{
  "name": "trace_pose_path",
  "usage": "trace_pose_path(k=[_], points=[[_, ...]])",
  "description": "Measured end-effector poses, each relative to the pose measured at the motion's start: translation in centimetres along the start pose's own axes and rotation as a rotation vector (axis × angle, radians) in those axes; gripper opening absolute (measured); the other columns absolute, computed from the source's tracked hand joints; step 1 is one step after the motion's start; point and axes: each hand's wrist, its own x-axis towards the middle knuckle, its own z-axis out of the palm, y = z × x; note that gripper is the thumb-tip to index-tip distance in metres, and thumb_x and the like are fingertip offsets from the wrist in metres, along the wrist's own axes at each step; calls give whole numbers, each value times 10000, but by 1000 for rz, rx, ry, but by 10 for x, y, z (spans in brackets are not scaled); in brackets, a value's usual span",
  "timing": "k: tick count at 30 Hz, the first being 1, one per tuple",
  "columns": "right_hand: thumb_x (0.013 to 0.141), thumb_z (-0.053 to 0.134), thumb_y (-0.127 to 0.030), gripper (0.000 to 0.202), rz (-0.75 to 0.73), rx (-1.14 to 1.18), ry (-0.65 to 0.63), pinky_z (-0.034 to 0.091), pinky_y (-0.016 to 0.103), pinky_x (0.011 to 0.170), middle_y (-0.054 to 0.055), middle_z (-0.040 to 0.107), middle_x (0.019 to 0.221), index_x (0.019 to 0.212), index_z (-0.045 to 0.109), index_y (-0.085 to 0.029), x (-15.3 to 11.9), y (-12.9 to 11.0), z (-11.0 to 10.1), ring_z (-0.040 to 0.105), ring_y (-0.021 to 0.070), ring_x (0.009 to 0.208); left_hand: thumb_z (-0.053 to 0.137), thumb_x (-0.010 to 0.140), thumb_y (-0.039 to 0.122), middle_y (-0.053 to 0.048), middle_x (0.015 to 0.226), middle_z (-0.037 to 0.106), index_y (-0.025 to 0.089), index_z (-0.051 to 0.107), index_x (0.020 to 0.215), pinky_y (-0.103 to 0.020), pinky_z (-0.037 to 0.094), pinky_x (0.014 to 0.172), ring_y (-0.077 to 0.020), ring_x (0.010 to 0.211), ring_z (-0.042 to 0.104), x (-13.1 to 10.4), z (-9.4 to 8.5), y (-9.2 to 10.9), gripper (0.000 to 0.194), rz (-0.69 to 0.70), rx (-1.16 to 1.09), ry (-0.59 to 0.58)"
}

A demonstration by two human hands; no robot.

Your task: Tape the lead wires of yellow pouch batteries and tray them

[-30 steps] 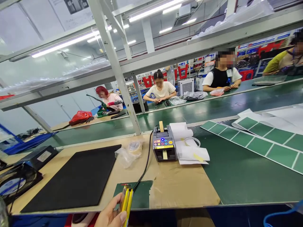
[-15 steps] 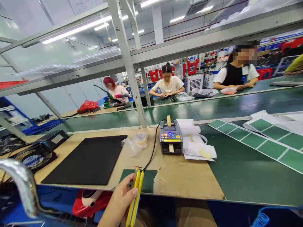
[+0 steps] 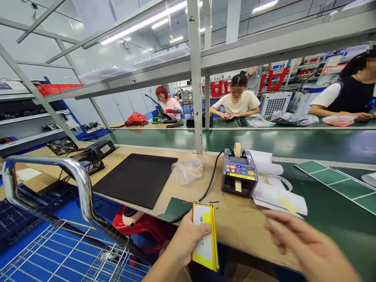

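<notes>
My left hand (image 3: 192,237) is closed around a flat battery pack (image 3: 203,235) with silver-white faces and yellow tape along its edges. It is held tilted just in front of the table's near edge, and a red and a dark wire stick out of its top end. My right hand (image 3: 308,244) is at the lower right, over the table's front part, with its fingers bent and smeared by motion. I see nothing clear between them. Beyond the hands stands a tape dispenser (image 3: 239,174) with lit buttons, a short yellowish strip jutting from its front slot.
A black foam sheet (image 3: 136,178) and a tape roll in clear plastic (image 3: 189,170) lie left of the dispenser. White backing paper (image 3: 280,199) lies to its right, near green label sheets (image 3: 331,176). A chrome-handled cart (image 3: 85,192) stands at left. Co-workers sit across the bench.
The view has swung left. The battery pack has turned from edge-on to show its broad face, still in my left hand. My right hand has come into view at the lower right.
</notes>
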Motion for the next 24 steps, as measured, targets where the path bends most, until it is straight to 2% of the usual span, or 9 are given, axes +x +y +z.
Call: trace_pose_path(k=[1, 3, 5, 8, 10, 14, 18, 20, 24], points=[[728, 638, -557, 435, 20, 19, -89, 481, 242, 498, 37, 609, 645, 966, 695, -198, 5, 0, 13, 534, 144, 548, 860, 532, 403, -51, 824, 654, 139, 545, 1019, -263, 454, 663, -165, 692, 589, 2, 3, -2, 637, 1, -5, 4], [703, 638, -583, 468, 46, 77, -186, 479, 239, 506, 43, 612, 661, 943, 702, -187, 10, -2, 36, 528, 144, 554, 855, 550, 387, -42, 816, 650, 136, 536, 1008, -258, 451, 677, -158, 703, 587, 5, 6, -4, 612, 40, 8, -9], [688, 658, -568, 468, 48, 128, -204, 485, 231, 532, 59, 642, 745, 951, 697, -182, 11, -4, 52, 557, 154, 618, 852, 558, 364, -29, 808, 638, 134, 526, 984, -243, 438, 679, -146, 711, 575, 7, 8, -5, 584, 96, 52, -26], [682, 690, -523, 462, 43, 184, -169, 474, 207, 537, 53, 650, 792, 1004, 676, -192, 9, -10, 63, 563, 149, 661, 847, 559, 320, 9, 767, 591, 140, 494, 942, -209, 400, 641, -108, 666, 517, 7, 9, -6, 551, 127, 122, -27], [698, 682, -512, 416, 29, 206, -135, 462, 195, 532, 34, 639, 777, 968, 680, -196, 9, -11, 66, 538, 128, 629, 830, 565, 282, 28, 746, 550, 142, 477, 908, -193, 370, 613, -92, 646, 472, 5, 10, -7, 512, 126, 147, -55], [759, 612, -515, 351, -35, 76, -172, 481, 218, 577, 27, 628, 715, 825, 689, -179, 17, -7, 61, 543, 137, 616, 770, 578, 180, 40, 732, 508, 147, 472, 871, -185, 340, 592, -86, 639, 425, 0, 13, -8, 419, 109, 201, -119], [800, 584, -468, 294, -229, -151, -144, 487, 293, 818, 59, 656, 982, 926, 673, -217, 23, -14, 49, 588, 221, 942, 701, 616, 111, 42, 738, 523, 151, 521, 889, -192, 349, 613, -100, 658, 435, -3, 14, -5, 329, 110, 427, -101], [833, 566, -420, 236, -363, -280, -234, 460, 326, 848, 59, 638, 1013, 951, 664, -240, 22, -25, 49, 556, 228, 996, 688, 625, 100, 44, 736, 535, 157, 546, 870, -195, 351, 625, -109, 670, 446, -4, 15, -2, 289, 134, 575, -85], [920, 465, -336, 229, -524, -419, -403, 415, 340, 758, 41, 625, 819, 820, 641, -229, 17, -45, 60, 537, 201, 846, 693, 624, 108, 48, 747, 547, 167, 565, 854, -198, 348, 638, -123, 685, 456, -6, 19, 0, 270, 166, 732, -77]])
